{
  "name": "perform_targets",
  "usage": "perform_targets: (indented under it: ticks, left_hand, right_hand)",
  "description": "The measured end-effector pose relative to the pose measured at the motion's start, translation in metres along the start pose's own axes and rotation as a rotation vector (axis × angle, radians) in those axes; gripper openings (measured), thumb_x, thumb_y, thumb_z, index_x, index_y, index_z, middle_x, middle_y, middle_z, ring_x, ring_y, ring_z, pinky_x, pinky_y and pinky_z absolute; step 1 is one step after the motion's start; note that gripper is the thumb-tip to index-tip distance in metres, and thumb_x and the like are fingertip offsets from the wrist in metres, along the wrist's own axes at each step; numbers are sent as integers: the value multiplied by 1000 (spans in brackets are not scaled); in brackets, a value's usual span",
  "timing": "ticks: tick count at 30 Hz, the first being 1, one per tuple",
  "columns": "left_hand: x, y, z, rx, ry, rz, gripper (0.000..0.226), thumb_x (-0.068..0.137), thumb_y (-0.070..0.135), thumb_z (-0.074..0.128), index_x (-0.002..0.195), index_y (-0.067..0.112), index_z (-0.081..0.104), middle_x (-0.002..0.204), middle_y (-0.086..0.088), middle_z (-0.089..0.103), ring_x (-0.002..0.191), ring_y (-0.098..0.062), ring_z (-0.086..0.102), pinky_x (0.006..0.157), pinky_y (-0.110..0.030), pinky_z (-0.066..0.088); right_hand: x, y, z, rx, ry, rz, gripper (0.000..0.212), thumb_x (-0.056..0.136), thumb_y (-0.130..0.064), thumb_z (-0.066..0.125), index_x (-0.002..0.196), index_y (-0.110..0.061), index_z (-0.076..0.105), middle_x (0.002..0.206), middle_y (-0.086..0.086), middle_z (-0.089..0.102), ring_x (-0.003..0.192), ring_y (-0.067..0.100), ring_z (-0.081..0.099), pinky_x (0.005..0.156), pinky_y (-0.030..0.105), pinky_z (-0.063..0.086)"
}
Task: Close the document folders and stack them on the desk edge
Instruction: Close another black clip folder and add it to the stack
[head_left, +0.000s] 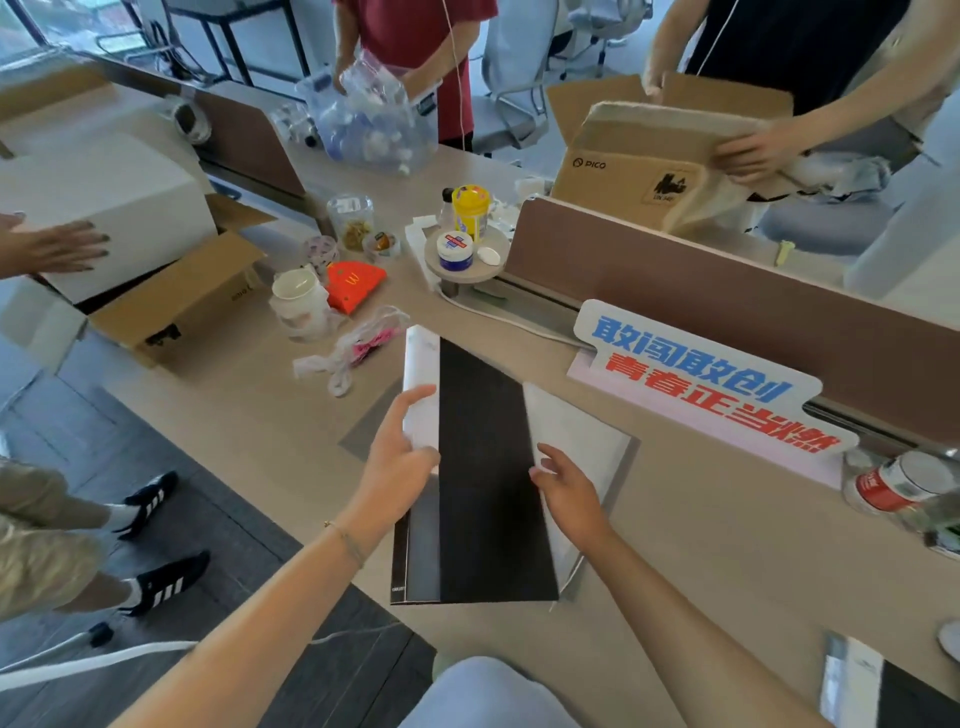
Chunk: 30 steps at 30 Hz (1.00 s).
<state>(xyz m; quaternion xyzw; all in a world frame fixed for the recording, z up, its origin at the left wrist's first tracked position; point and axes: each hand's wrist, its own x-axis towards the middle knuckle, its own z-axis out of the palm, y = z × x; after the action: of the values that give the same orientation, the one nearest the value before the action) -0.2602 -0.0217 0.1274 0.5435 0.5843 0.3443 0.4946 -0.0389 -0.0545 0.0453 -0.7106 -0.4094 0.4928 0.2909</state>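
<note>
Here the black, flat document folder (483, 483) lies on the beige desk (701, 519). Left hand (400, 462) pinches its white left flap; right hand (566, 488), fingers spread, touches the right edge.

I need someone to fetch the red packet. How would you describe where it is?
On the long desk, look left of the round shelf clamped to the brown divider. Beside a white cup lies the red packet, alone bearing a yellow M.

Between your hands lies the flat black document folder (488, 478) with white inner sheets. Beyond your right hand (566, 486), the white cut-out sign (711, 384) carries blue and red characters. Beyond your left hand (397, 462) sits a red-orange paper carton (353, 286) with a yellow logo.
</note>
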Motion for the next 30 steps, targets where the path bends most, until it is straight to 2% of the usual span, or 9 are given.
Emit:
perform_targets:
  ticks: [3, 6, 11, 15, 17, 20, 25, 27, 30]
  left_hand:
    - [0, 5, 18, -68, -50, -12, 82, 83, -15, 61, 135, 47, 48, 154, 2, 40, 121, -28, 57, 65, -18, 57]
    - [-4, 9, 43, -53, -114, 14, 84, 84, -14, 63, 140, 45, 43, 155, 8, 34, 134, -22, 43, 69, -10, 55]
    - [-7, 4, 92, -2, -189, 115, 87, 87, -6, 66, 150, 43, 31, 155, 15, 33, 137, -14, 40, 80, -8, 53]
    - [-12, 3, 131, 72, -245, 129, 83, 91, 10, 73, 150, 46, 27, 144, 21, 34, 131, -12, 43, 84, -15, 52]
    - [-17, 4, 151, 104, -283, 137, 81, 93, 14, 73, 151, 43, 26, 146, 19, 34, 129, -11, 43, 89, -19, 52]
    - [-25, 5, 187, 118, -368, 149, 83, 93, 17, 73, 152, 43, 22, 156, 13, 33, 133, -15, 44, 100, -36, 54]
    - [-50, 4, 250, 165, -437, 142, 93, 89, 19, 77, 155, 43, 16, 160, 14, 29, 136, -12, 38, 111, -44, 45]
    - [-62, 3, 272, 172, -502, 164, 94, 90, 19, 77, 156, 43, 14, 161, 16, 26, 138, -7, 34, 114, -42, 41]
    - [-79, -1, 303, 200, -593, 172, 93, 92, 18, 73, 157, 43, 11, 162, 17, 24, 132, -3, 31, 106, -25, 39]
  right_hand:
    - [-2, 1, -21, 160, 56, 66, 44, 103, -33, 48, 147, -31, 42, 155, 0, 43, 141, 26, 42, 116, 43, 32]
    - [-12, 5, -50, 322, 145, 124, 44, 104, -24, 47, 148, -26, 43, 153, 2, 43, 140, 27, 42, 114, 41, 32]
    - [-33, 22, -94, 398, 318, 80, 44, 100, -11, 51, 143, -20, 48, 129, -5, 56, 104, 8, 55, 95, 24, 37]
    - [-49, 48, -125, 410, 435, 70, 48, 97, -10, 55, 143, -23, 49, 145, -2, 51, 135, 20, 47, 108, 32, 37]
    - [-63, 61, -141, 410, 489, 63, 48, 96, -10, 55, 142, -24, 50, 147, -2, 50, 136, 19, 46, 112, 35, 37]
    - [-86, 84, -165, 404, 573, 81, 48, 95, -12, 55, 140, -29, 51, 145, -6, 51, 135, 16, 46, 114, 38, 37]
    - [-122, 131, -202, 424, 682, 141, 51, 94, -16, 57, 139, -37, 49, 148, -10, 47, 138, 14, 42, 116, 41, 34]
    - [-137, 149, -214, 465, 717, 173, 52, 96, -13, 56, 142, -35, 46, 145, -14, 45, 136, 12, 41, 114, 36, 34]
    - [-159, 179, -231, 504, 786, 227, 54, 95, -13, 56, 143, -35, 46, 141, -14, 49, 132, 11, 45, 113, 37, 37]
